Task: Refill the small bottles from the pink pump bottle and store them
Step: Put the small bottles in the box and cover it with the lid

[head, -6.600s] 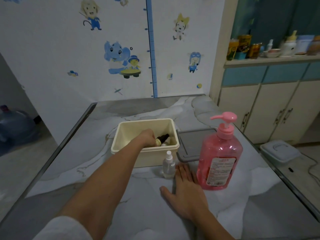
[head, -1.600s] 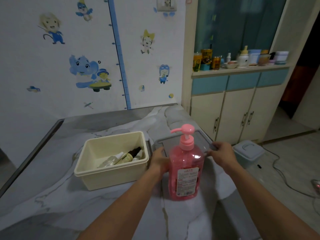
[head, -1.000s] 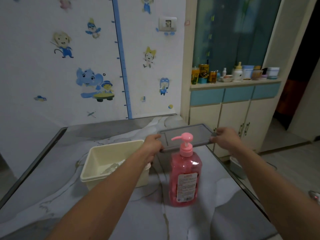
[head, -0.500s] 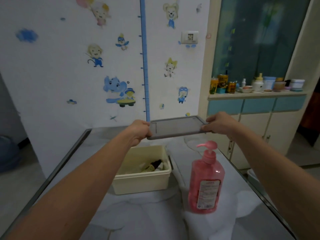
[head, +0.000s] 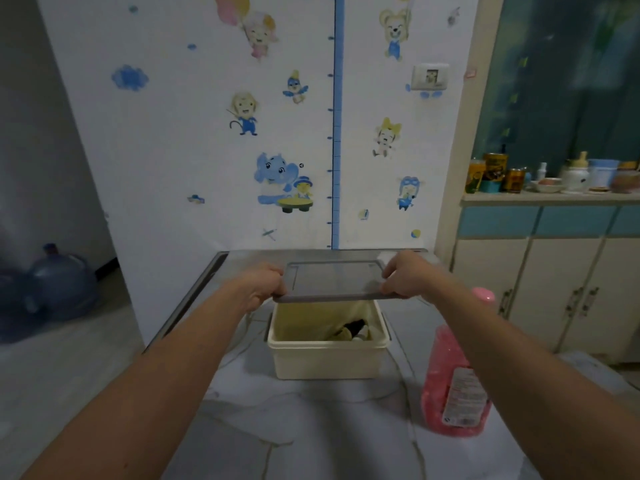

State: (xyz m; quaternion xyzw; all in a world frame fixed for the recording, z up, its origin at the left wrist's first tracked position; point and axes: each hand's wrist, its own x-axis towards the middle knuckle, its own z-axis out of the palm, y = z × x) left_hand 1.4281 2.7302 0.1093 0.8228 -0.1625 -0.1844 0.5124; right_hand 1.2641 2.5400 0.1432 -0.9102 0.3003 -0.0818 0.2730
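Note:
A cream plastic box (head: 325,360) stands on the marble table, with small bottles (head: 353,332) lying inside against its right wall. Level above the box hangs a grey lid (head: 332,280). My left hand (head: 265,284) grips the lid's left edge and my right hand (head: 405,275) grips its right edge. The pink pump bottle (head: 453,386) stands to the right of the box, partly hidden behind my right forearm; only the tip of its pump head shows.
The marble table (head: 294,427) has a metal rim and ends against a wall with cartoon stickers. A cream and blue cabinet (head: 554,282) with jars on top stands at the right. A large water jug (head: 59,285) sits on the floor at the left.
Both hands lifted the grey lid from the table beside the box and carried it left, so it now hovers over the open box. The last small bottle has gone into the box.

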